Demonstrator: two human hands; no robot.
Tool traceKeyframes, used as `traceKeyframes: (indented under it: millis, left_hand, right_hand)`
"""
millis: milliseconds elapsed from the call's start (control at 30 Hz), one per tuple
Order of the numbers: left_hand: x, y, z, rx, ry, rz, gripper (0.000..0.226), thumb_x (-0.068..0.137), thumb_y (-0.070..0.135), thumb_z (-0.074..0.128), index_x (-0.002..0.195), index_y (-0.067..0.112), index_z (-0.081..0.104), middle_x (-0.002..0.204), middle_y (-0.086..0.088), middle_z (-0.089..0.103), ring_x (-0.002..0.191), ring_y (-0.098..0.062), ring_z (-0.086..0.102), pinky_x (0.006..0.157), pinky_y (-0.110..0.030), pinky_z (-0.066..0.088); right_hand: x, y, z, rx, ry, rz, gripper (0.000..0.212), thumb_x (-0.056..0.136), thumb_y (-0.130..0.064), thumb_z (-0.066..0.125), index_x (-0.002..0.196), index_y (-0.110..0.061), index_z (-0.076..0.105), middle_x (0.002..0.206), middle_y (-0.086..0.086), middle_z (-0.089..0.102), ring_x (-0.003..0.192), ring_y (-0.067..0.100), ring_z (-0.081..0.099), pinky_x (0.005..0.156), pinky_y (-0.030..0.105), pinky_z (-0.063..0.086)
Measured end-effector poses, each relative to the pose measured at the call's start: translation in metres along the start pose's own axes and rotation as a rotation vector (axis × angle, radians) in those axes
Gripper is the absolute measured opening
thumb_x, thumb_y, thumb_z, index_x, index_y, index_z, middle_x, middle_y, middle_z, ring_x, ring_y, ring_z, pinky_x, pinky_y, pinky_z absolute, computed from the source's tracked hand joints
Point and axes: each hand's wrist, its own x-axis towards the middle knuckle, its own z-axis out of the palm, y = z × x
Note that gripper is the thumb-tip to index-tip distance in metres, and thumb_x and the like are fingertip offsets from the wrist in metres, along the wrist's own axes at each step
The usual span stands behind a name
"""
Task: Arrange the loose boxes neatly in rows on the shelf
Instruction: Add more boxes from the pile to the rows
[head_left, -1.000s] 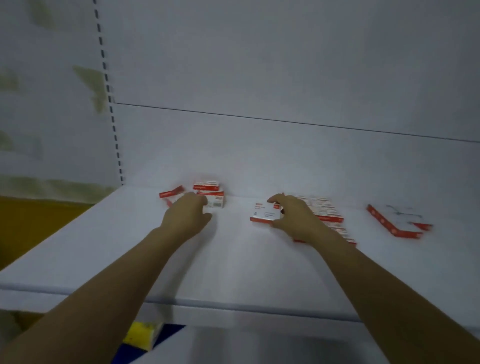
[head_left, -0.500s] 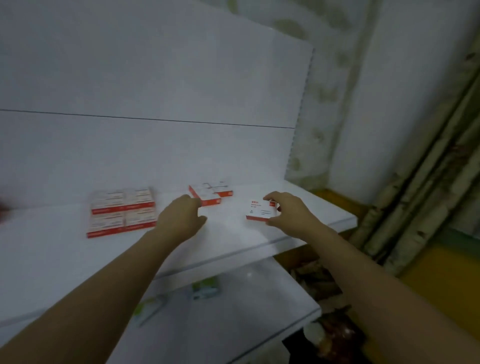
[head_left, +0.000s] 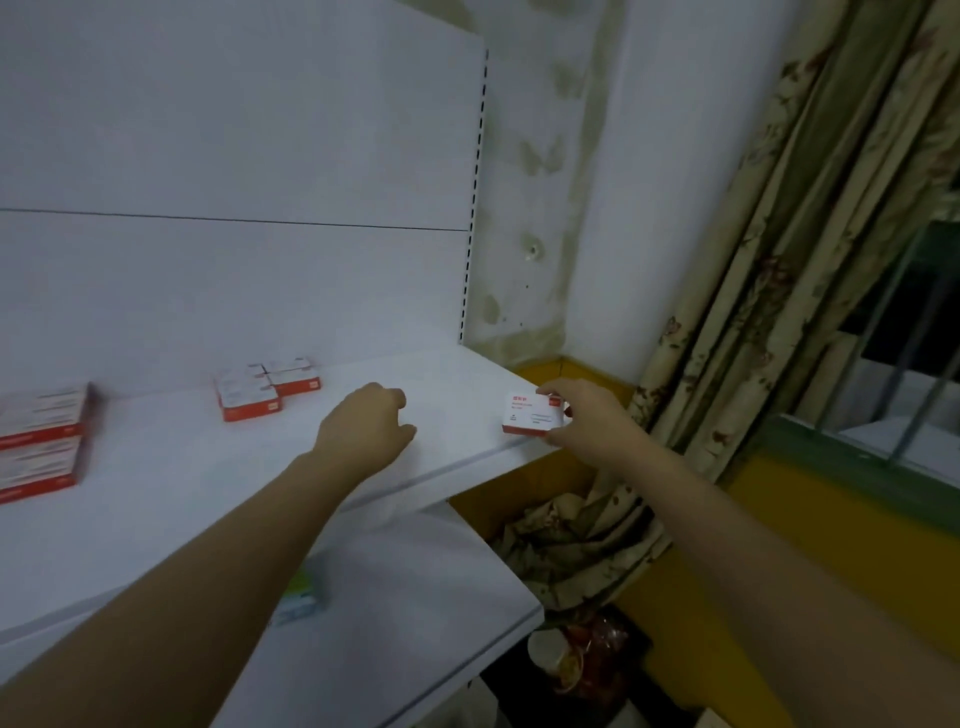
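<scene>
Box (head_left: 532, 414), pinched in right hand (head_left: 592, 421), now nears shelf (head_left: 208, 483) edge; left hand (head_left: 369, 426) stays loosely curled.

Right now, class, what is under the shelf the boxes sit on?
A lower white shelf carrying one small green and pale box, partly covered by the left forearm. The upper shelf hides anything further back.
</scene>
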Motion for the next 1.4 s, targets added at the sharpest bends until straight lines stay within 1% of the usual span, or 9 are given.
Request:
traceKeyframes:
  millis: [133,367,600,800,967,1033,1200,1300,1400]
  left_hand:
    - [0.037,-0.012,0.008,0.004,0.021,0.004,0.044,0.089,0.032,0.057,0.128,0.011,0.053,0.122,-0.011,0.055,0.108,-0.026,0.054,0.086,-0.035,0.046]
    - [0.09,-0.059,0.001,0.024,0.051,-0.102,0.044,0.089,0.031,0.057,0.128,0.012,0.052,0.123,-0.01,0.054,0.11,-0.026,0.054,0.088,-0.034,0.046]
    - [0.104,-0.109,-0.018,0.055,0.096,-0.254,0.036,0.088,0.027,0.058,0.12,0.011,0.056,0.117,-0.009,0.054,0.106,-0.026,0.054,0.084,-0.034,0.046]
    - [0.096,-0.134,-0.03,-0.013,0.12,-0.349,0.051,0.083,0.028,0.067,0.13,0.016,0.049,0.12,-0.006,0.053,0.109,-0.021,0.053,0.091,-0.032,0.044]
    - [0.086,-0.144,-0.031,-0.15,0.175,-0.317,0.067,0.075,0.019,0.076,0.134,0.019,0.045,0.114,-0.002,0.056,0.093,-0.013,0.054,0.085,-0.025,0.046]
    - [0.083,-0.148,-0.028,-0.166,0.222,-0.3,0.066,0.075,0.018,0.076,0.133,0.02,0.047,0.113,-0.001,0.057,0.09,-0.011,0.055,0.082,-0.023,0.047]
    - [0.078,-0.151,-0.02,-0.273,0.428,-0.283,0.052,0.074,0.011,0.076,0.122,0.015,0.056,0.103,-0.001,0.064,0.081,-0.011,0.059,0.074,-0.018,0.05]
    - [0.078,-0.151,-0.018,-0.299,0.513,-0.228,0.051,0.073,0.01,0.076,0.119,0.013,0.056,0.101,0.0,0.063,0.083,-0.013,0.06,0.075,-0.023,0.054]
    - [0.078,-0.15,-0.021,-0.35,0.538,-0.216,0.052,0.073,0.009,0.077,0.12,0.015,0.055,0.106,0.005,0.06,0.085,-0.008,0.059,0.072,-0.018,0.053]
  right_hand:
    - [0.041,0.004,0.011,0.011,-0.012,-0.011,0.054,0.078,-0.012,0.07,0.128,-0.016,0.051,0.126,0.004,0.053,0.111,0.017,0.05,0.077,0.02,0.04]
    - [0.119,-0.023,0.04,0.073,-0.068,-0.107,0.053,0.08,-0.006,0.069,0.129,-0.014,0.05,0.124,0.006,0.055,0.104,0.014,0.053,0.077,0.018,0.043]
    - [0.181,-0.066,0.077,0.102,-0.117,-0.251,0.049,0.079,-0.011,0.071,0.124,-0.018,0.053,0.119,0.008,0.056,0.106,0.022,0.054,0.087,0.034,0.05]
    - [0.217,-0.113,0.116,0.182,-0.188,-0.477,0.05,0.079,-0.012,0.07,0.125,-0.019,0.053,0.118,0.007,0.055,0.101,0.015,0.052,0.078,0.017,0.039]
    - [0.227,-0.149,0.142,0.303,-0.214,-0.614,0.048,0.08,-0.012,0.069,0.124,-0.021,0.053,0.113,0.004,0.055,0.09,0.007,0.048,0.06,0.002,0.037]
    - [0.226,-0.158,0.151,0.34,-0.219,-0.66,0.049,0.08,-0.011,0.068,0.125,-0.022,0.053,0.113,0.003,0.054,0.096,0.011,0.048,0.063,0.005,0.038]
    - [0.224,-0.161,0.162,0.352,-0.144,-0.762,0.054,0.081,-0.007,0.064,0.131,-0.022,0.048,0.124,0.0,0.05,0.112,0.016,0.041,0.087,0.024,0.045]
    - [0.224,-0.161,0.163,0.354,-0.067,-0.82,0.056,0.081,-0.006,0.065,0.131,-0.021,0.047,0.127,-0.003,0.047,0.115,0.012,0.036,0.092,0.02,0.039]
    - [0.225,-0.161,0.162,0.405,-0.06,-0.82,0.058,0.08,-0.006,0.067,0.133,-0.021,0.047,0.125,-0.004,0.043,0.115,0.007,0.036,0.093,0.014,0.036]
